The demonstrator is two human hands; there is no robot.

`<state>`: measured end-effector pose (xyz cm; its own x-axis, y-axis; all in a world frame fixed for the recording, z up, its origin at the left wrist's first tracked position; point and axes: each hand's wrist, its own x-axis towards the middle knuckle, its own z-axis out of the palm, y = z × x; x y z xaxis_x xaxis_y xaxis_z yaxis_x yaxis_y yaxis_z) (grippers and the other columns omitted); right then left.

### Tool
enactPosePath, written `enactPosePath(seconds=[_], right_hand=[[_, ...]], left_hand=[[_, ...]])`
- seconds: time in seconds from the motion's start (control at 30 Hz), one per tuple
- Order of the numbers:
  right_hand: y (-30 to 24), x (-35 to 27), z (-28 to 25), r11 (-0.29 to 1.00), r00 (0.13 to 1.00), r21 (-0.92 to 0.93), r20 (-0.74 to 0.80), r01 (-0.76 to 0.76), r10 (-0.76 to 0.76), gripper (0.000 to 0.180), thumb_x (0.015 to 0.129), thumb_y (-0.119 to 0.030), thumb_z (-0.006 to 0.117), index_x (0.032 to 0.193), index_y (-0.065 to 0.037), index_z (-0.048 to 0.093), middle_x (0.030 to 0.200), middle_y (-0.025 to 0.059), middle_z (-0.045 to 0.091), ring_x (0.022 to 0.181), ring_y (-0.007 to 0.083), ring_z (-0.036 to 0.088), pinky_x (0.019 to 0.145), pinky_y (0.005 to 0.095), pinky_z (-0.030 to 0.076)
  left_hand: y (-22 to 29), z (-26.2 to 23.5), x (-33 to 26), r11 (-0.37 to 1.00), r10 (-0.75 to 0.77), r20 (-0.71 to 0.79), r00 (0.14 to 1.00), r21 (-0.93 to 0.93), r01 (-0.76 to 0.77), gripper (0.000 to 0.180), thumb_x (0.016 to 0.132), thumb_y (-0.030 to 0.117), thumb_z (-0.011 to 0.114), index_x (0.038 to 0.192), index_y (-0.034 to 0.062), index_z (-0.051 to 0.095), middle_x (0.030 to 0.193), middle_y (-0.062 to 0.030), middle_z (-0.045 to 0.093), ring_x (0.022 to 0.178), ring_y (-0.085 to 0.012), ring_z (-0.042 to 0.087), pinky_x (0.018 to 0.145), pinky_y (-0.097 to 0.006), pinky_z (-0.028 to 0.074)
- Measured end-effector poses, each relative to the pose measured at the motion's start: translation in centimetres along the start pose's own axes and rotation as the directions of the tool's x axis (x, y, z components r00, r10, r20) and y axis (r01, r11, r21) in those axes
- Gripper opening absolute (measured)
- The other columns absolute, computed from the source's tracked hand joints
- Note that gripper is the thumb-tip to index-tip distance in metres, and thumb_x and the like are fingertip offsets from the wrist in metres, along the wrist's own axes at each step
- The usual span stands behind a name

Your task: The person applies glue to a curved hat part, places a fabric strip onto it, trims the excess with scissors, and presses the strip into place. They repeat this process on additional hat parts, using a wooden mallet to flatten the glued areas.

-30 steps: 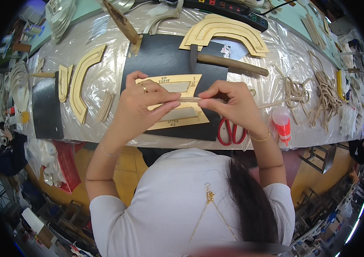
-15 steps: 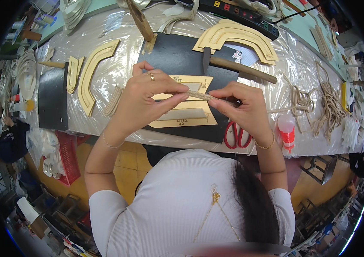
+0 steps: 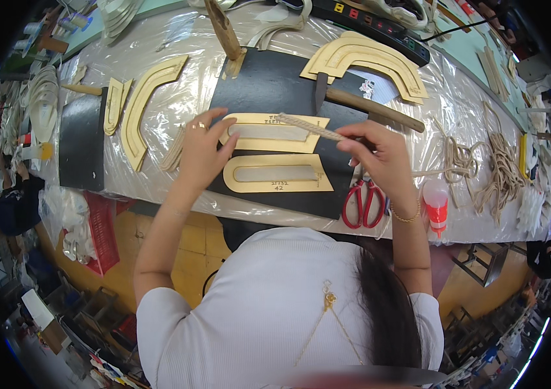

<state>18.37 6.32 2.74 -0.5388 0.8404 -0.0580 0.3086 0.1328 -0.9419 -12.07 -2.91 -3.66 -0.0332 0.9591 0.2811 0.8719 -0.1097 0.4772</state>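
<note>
Our right hand [image 3: 382, 155] pinches one end of a braided cord [image 3: 308, 127] between thumb and fingertips, the rest of the cord slanting up and left over the upper tan template [image 3: 275, 133]. Our left hand [image 3: 201, 152] lies with its fingers spread and flat, the tips pressing the left end of that same template, close above the rounded end of the lower tan template [image 3: 278, 174].

The cord looks light and limp — it will likely sag wherever it is unsupported, so a hold near the end, as now, seems right (a second pinch further along would steady it). The templates look thin, stiff and flat, probably quick to slide on the smooth black mat [image 3: 269, 91] unless held down from above.

Outward, room is tight. Red-handled scissors [image 3: 365, 201] lie just under our right wrist, a small bottle with a red band [image 3: 436, 202] stands near the table's front edge, and a wooden-handled hammer [image 3: 369, 109] lies across the mat's upper right. Loose rope [image 3: 483, 159] is piled further right, curved tan pieces [image 3: 139, 110] to the left. The mat's near edge almost meets the table [image 3: 158, 188] edge — little margin toward us.
</note>
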Motion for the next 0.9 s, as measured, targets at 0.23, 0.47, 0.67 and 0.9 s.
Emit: enactPosePath(seconds=[0.23,0.47,0.67,0.9], right_hand=[[3.3,4.1,5.6,0.956,0.972,-0.196,0.135,0.219,-0.195,0.017,0.085,-0.016,0.075,0.098,-0.006,0.075,0.086,0.0058,0.059,0.067,0.0191,0.06,0.064,0.0302,0.049],[4.4,6.3,8.7,0.942,0.966,-0.262,0.205,0.21,-0.158,0.018,0.084,-0.012,0.076,0.1,-0.004,0.075,0.087,0.006,0.06,0.072,0.0162,0.06,0.066,0.0274,0.048],[4.8,6.9,9.2,0.929,0.972,-0.329,0.213,0.171,-0.104,0.018,0.084,-0.012,0.076,0.099,-0.004,0.075,0.085,0.0064,0.061,0.071,0.0161,0.06,0.063,0.0268,0.048],[5.1,6.7,9.2,0.908,0.971,-0.371,0.202,0.196,-0.127,0.016,0.085,-0.017,0.075,0.095,-0.004,0.075,0.087,0.0054,0.06,0.064,0.0183,0.059,0.06,0.0299,0.049]], left_hand=[[-1.2,2.4,-4.7,0.997,-0.007,-0.061,0.998,0.075,0.012,0.032,0.081,0.013,0.076,0.111,0.0042,0.069,0.131,-0.0122,0.06,0.126,-0.03,0.054,0.103,-0.046,0.041],[-1.5,2.9,-5.1,0.999,-0.04,-0.099,0.994,0.016,0.042,0.029,0.082,0.015,0.076,0.108,0.0043,0.07,0.133,-0.0113,0.06,0.128,-0.029,0.053,0.106,-0.047,0.04],[-1.5,3.0,-5.1,0.998,-0.058,-0.097,0.994,-0.015,0.057,0.031,0.079,0.01,0.078,0.109,0.004,0.069,0.136,-0.0119,0.059,0.129,-0.031,0.053,0.105,-0.046,0.041],[-1.6,3.1,-5.2,0.997,-0.076,-0.069,0.995,-0.03,0.074,0.035,0.08,0.011,0.077,0.114,0.0057,0.067,0.137,-0.0129,0.057,0.13,-0.0315,0.051,0.105,-0.047,0.04]])
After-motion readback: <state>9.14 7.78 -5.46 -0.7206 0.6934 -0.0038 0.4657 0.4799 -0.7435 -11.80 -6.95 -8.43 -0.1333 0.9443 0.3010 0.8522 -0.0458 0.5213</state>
